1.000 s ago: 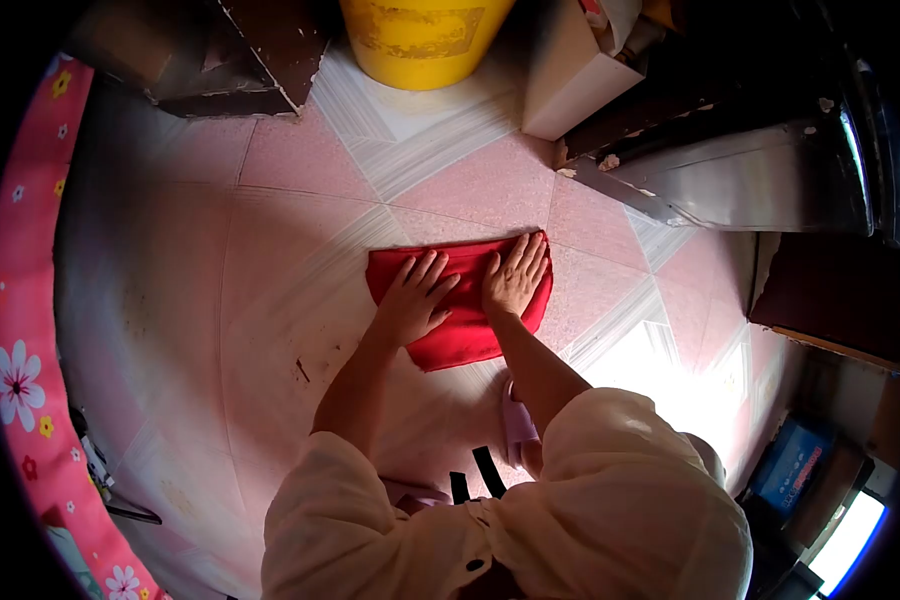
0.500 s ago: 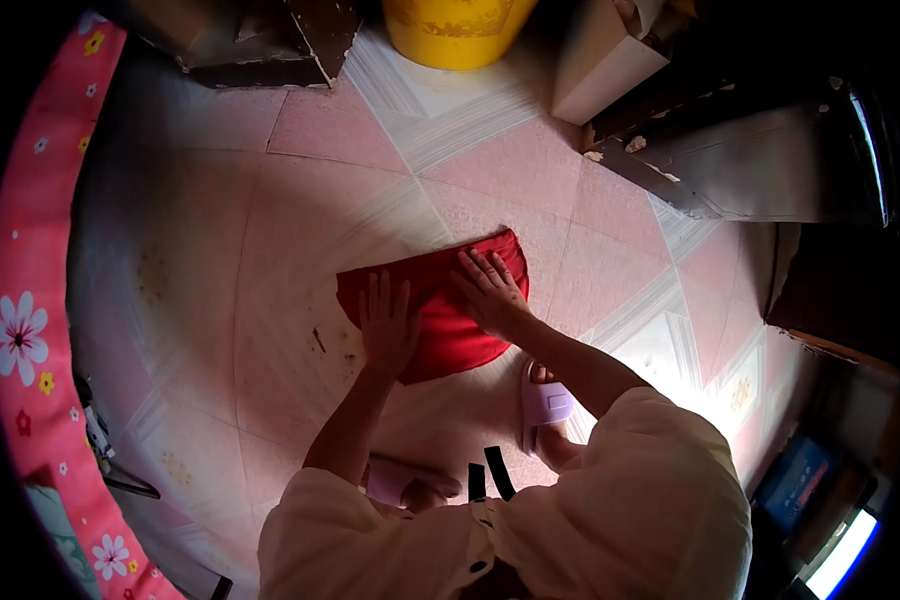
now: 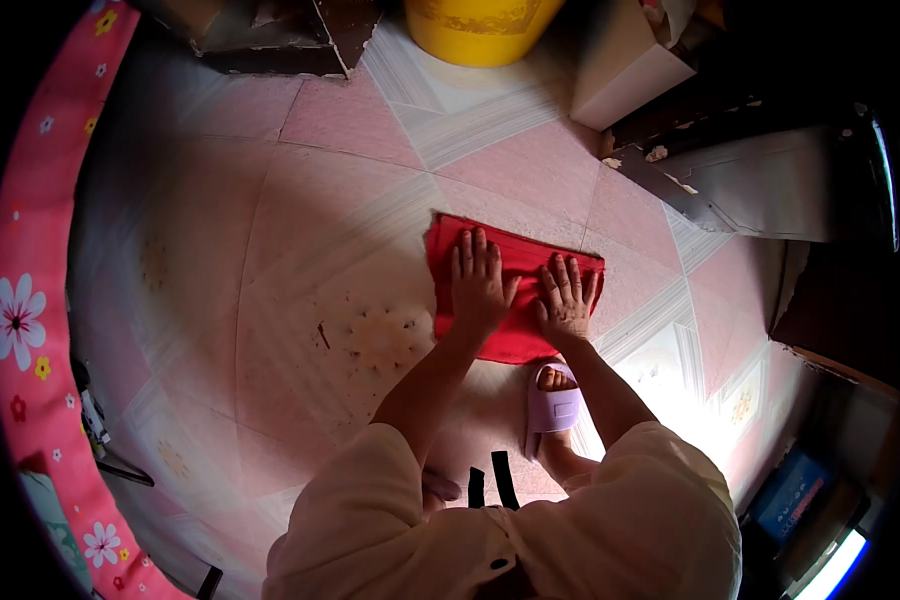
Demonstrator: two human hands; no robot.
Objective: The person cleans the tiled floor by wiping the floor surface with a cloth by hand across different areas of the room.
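Observation:
A red cloth (image 3: 518,335) lies folded on the tiled floor, with its far edge running slantwise. My left hand (image 3: 479,292) rests flat on its left half, fingers stretched away from me. On the right half lies my right hand (image 3: 566,304), palm down with its fingers a little spread. Part of the cloth is hidden under both hands. Just below its near edge is a purple slipper (image 3: 554,408) on a foot; the other foot is mostly hidden beneath my shirt.
A yellow bucket (image 3: 480,30) stands at the far side. To its right are a pale box (image 3: 630,70) and worn dark furniture (image 3: 740,180). A pink flowered cloth edge (image 3: 30,330) runs down the left. A blue box (image 3: 795,490) sits at lower right.
The red cloth has shifted to the right and turned, with both hands still flat on it. My body and feet have moved slightly, and the view has shifted a little.

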